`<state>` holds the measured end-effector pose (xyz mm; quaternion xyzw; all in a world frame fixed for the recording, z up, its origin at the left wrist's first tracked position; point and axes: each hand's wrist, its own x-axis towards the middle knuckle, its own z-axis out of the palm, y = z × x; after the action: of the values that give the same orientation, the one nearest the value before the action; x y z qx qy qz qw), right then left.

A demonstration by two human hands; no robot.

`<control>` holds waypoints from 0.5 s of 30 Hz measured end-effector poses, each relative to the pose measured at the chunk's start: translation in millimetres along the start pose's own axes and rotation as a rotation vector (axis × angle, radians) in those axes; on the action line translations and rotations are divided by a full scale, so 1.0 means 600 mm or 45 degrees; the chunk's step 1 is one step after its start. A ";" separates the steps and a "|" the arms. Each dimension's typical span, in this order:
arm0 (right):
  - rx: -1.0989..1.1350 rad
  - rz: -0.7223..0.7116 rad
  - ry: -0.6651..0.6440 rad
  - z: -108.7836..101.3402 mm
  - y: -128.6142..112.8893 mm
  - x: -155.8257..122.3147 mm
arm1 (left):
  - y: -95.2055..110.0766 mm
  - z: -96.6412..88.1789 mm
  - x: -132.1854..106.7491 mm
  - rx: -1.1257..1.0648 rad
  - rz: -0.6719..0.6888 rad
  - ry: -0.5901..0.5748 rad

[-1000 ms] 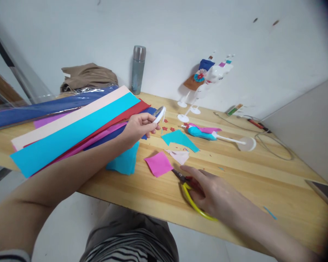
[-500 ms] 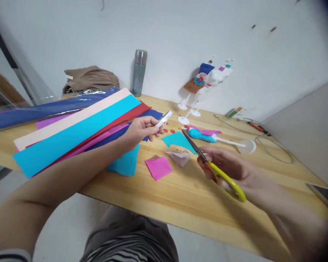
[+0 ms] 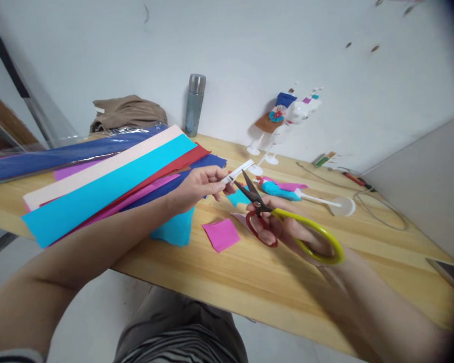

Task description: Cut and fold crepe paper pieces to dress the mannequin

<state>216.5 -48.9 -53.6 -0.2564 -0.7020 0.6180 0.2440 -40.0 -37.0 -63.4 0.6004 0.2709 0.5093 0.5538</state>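
My left hand (image 3: 200,185) pinches a narrow white strip (image 3: 239,171) and holds it above the wooden table (image 3: 249,272). In my right hand (image 3: 287,232) are scissors (image 3: 276,217) with one red and one yellow handle. Their blades are spread apart, with the tips right at the white strip. Under the hands lie a pink paper square (image 3: 221,234), a teal scrap (image 3: 237,197) and a pale folded piece, partly hidden by the scissors.
Long sheets of coloured paper (image 3: 109,176) cover the table's left side. A grey bottle (image 3: 194,105) and brown cloth (image 3: 126,112) stand at the back. White doll stands (image 3: 287,121), a teal and pink wrapped figure (image 3: 280,187) and a cable (image 3: 378,206) lie to the right.
My right hand picked the scissors up from the table, lifted them and brought the opened blades to the white strip. My left hand shifted slightly right with the strip.
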 end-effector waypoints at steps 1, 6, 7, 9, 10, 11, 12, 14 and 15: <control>0.037 0.010 -0.026 0.000 -0.001 0.003 | 0.000 0.001 0.000 0.005 -0.011 0.001; 0.069 0.008 -0.057 0.006 -0.004 0.017 | -0.004 0.002 0.000 0.003 -0.041 -0.011; 0.068 0.000 -0.050 0.007 -0.002 0.019 | -0.004 0.002 0.000 0.000 -0.040 -0.023; 0.048 -0.008 -0.031 0.008 0.002 0.021 | -0.005 0.002 0.000 0.000 -0.035 -0.040; 0.033 -0.014 -0.016 0.009 0.004 0.021 | -0.004 0.002 -0.001 0.001 -0.030 -0.042; 0.011 -0.016 -0.001 0.011 0.006 0.020 | -0.004 0.003 -0.001 0.003 -0.025 -0.044; -0.009 -0.016 0.012 0.013 0.008 0.019 | -0.004 0.003 -0.001 0.004 -0.019 -0.044; -0.032 -0.009 0.047 0.018 0.009 0.015 | -0.004 0.004 -0.002 0.008 -0.011 -0.044; -0.037 -0.006 0.062 0.021 0.008 0.013 | -0.004 0.004 -0.002 0.009 -0.011 -0.044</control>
<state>202.4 -52.4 -59.5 -0.2731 -0.7055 0.6007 0.2585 -37.8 -38.4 -65.7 0.6099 0.2658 0.4956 0.5584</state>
